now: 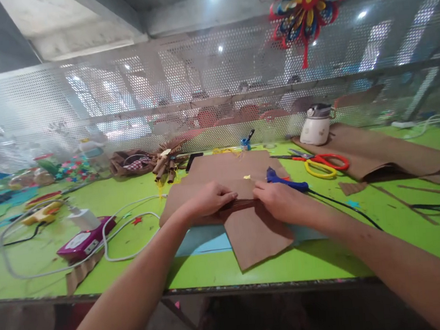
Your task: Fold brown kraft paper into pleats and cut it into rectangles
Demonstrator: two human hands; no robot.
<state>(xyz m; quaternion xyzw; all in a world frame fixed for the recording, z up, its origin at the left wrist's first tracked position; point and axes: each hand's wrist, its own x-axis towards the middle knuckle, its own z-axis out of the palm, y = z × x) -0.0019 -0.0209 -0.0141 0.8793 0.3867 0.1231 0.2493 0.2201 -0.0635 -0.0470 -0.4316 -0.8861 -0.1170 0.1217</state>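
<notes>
My left hand (213, 198) and my right hand (273, 198) face each other over a folded piece of brown kraft paper (256, 236). The fingers of each are closed on its upper edge, where it meets a larger brown sheet (212, 170) lying behind. From this seam a strip slants toward the table's front edge. Beneath the paper shows a light-blue sheet (202, 239). Just beyond my right hand lies a blue glue gun (289, 181), its black cord trailing right. A small pale yellow scrap (246, 177) rests on the larger sheet.
Red and yellow-handled scissors (323, 165) lie to the right, near a white bottle (316, 124) and more brown paper (382, 149). A purple power strip (85, 243) with a white cable is at left. Rolled brown tubes (164, 168) lie behind. A flower pinwheel (309, 1) hangs above.
</notes>
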